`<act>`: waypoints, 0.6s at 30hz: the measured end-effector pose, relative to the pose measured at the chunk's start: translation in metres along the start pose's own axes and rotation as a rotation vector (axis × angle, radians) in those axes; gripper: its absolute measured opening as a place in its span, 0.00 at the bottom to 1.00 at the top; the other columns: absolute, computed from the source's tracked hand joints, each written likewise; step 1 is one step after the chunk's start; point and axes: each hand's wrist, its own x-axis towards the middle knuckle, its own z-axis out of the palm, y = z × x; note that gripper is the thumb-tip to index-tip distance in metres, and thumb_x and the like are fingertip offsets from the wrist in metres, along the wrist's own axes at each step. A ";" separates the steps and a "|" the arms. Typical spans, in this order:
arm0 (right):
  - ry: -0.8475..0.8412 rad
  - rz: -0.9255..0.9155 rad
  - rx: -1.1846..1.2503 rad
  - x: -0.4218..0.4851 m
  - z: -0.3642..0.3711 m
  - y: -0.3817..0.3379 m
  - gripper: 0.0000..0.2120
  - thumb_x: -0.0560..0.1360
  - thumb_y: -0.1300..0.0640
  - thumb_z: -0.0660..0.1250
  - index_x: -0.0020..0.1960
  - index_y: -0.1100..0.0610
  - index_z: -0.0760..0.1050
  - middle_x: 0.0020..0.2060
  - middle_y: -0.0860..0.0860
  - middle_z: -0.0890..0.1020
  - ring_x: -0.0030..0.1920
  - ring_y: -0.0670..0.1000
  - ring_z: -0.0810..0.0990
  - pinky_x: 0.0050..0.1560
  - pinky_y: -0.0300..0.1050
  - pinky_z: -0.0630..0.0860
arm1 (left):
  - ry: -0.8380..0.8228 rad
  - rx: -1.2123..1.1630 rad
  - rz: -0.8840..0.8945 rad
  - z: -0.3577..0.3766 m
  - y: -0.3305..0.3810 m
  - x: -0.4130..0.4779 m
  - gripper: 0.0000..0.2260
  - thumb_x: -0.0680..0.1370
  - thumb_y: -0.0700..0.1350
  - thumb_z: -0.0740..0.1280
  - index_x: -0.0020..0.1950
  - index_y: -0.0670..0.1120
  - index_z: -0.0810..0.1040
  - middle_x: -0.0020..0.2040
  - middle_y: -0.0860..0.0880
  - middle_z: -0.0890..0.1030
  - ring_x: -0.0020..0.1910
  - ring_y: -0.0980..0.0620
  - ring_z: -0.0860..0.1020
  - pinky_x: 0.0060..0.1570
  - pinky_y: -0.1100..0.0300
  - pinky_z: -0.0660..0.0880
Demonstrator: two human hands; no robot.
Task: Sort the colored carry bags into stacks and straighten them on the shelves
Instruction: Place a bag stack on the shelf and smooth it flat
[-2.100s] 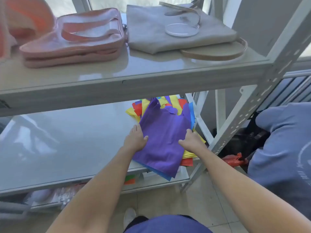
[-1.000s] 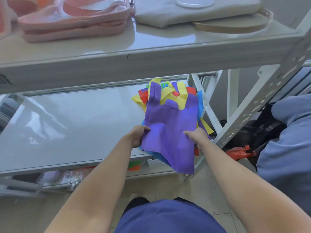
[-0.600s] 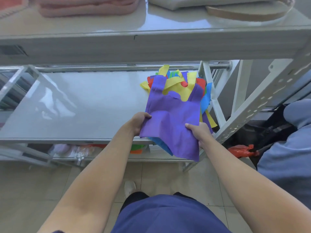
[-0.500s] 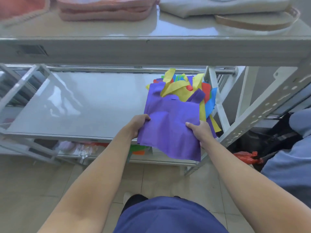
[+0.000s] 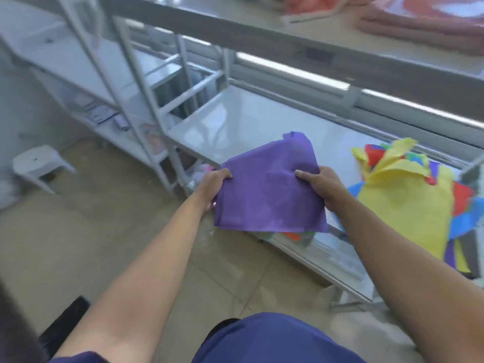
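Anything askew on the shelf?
The pile of bags at the right end of the shelf is unsorted, colors fanned out, handles sticking up, corners overhanging the front edge. Left hand and right hand hold a purple bag.

I get just 1 view: the head camera looks forward and down, tilted, near the middle shelf (image 5: 248, 127), tiled floor (image 5: 78, 244) below.

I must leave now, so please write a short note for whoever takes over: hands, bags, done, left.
Hands: left hand and right hand each grip a side of the purple bag, held in the air at the shelf front.
Pile of mixed bags lies at the shelf's right end, yellow on top.
Done: purple bag is off the pile.
Left: lay it down, sort the rest, straighten.
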 end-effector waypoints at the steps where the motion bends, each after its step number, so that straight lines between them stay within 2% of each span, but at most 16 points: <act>1: -0.047 -0.009 -0.020 0.001 0.028 -0.012 0.11 0.74 0.53 0.77 0.53 0.58 0.85 0.45 0.52 0.89 0.44 0.52 0.88 0.42 0.44 0.83 | 0.018 -0.015 0.011 -0.029 -0.003 -0.007 0.21 0.71 0.49 0.72 0.59 0.38 0.82 0.50 0.41 0.85 0.48 0.42 0.83 0.48 0.49 0.75; 3: -0.129 -0.036 -0.053 0.002 0.084 -0.035 0.08 0.75 0.54 0.76 0.52 0.57 0.86 0.44 0.52 0.89 0.42 0.49 0.88 0.39 0.40 0.81 | 0.073 -0.009 0.039 -0.084 -0.006 -0.019 0.16 0.77 0.51 0.74 0.56 0.39 0.84 0.50 0.43 0.87 0.46 0.45 0.86 0.44 0.55 0.80; 5: -0.186 -0.069 -0.091 0.005 0.139 -0.054 0.09 0.74 0.53 0.77 0.51 0.56 0.86 0.45 0.51 0.88 0.44 0.49 0.87 0.41 0.41 0.81 | 0.153 0.014 0.064 -0.133 -0.006 -0.031 0.10 0.79 0.51 0.74 0.45 0.44 0.83 0.43 0.45 0.86 0.39 0.48 0.83 0.35 0.60 0.78; 6: -0.205 -0.081 -0.104 0.007 0.165 -0.062 0.11 0.73 0.52 0.77 0.52 0.57 0.86 0.45 0.51 0.88 0.45 0.49 0.87 0.44 0.43 0.82 | 0.198 0.014 0.087 -0.156 -0.006 -0.035 0.10 0.79 0.49 0.74 0.41 0.45 0.81 0.41 0.45 0.84 0.36 0.49 0.81 0.34 0.60 0.76; 8: -0.248 -0.094 -0.120 0.008 0.213 -0.076 0.14 0.71 0.49 0.78 0.53 0.56 0.85 0.46 0.51 0.88 0.46 0.49 0.87 0.44 0.43 0.81 | 0.272 -0.005 0.112 -0.199 -0.009 -0.041 0.10 0.79 0.46 0.74 0.40 0.44 0.80 0.40 0.44 0.83 0.35 0.50 0.80 0.35 0.60 0.77; 11: -0.318 -0.107 -0.145 0.012 0.276 -0.096 0.10 0.73 0.52 0.77 0.52 0.56 0.85 0.43 0.49 0.87 0.40 0.45 0.84 0.36 0.37 0.77 | 0.356 -0.072 0.111 -0.258 -0.021 -0.050 0.09 0.78 0.48 0.74 0.43 0.44 0.80 0.43 0.42 0.83 0.40 0.47 0.79 0.42 0.54 0.76; 13: -0.359 -0.103 -0.152 0.019 0.314 -0.108 0.08 0.74 0.54 0.78 0.50 0.56 0.84 0.41 0.49 0.86 0.38 0.45 0.83 0.33 0.34 0.77 | 0.433 -0.116 0.096 -0.293 -0.033 -0.051 0.11 0.78 0.50 0.74 0.41 0.45 0.80 0.41 0.44 0.83 0.40 0.48 0.79 0.42 0.55 0.75; 15: -0.399 -0.106 -0.168 0.030 0.353 -0.118 0.07 0.73 0.54 0.78 0.49 0.55 0.84 0.39 0.48 0.85 0.35 0.43 0.83 0.34 0.34 0.77 | 0.515 -0.154 0.081 -0.325 -0.043 -0.051 0.13 0.76 0.52 0.75 0.37 0.47 0.79 0.37 0.48 0.82 0.36 0.49 0.78 0.38 0.57 0.73; 18: -0.480 -0.101 -0.173 0.054 0.410 -0.133 0.05 0.74 0.57 0.77 0.48 0.57 0.84 0.38 0.49 0.85 0.31 0.41 0.83 0.35 0.35 0.77 | 0.590 -0.189 0.070 -0.370 -0.053 -0.041 0.12 0.74 0.54 0.76 0.37 0.48 0.80 0.40 0.45 0.82 0.41 0.48 0.78 0.43 0.53 0.72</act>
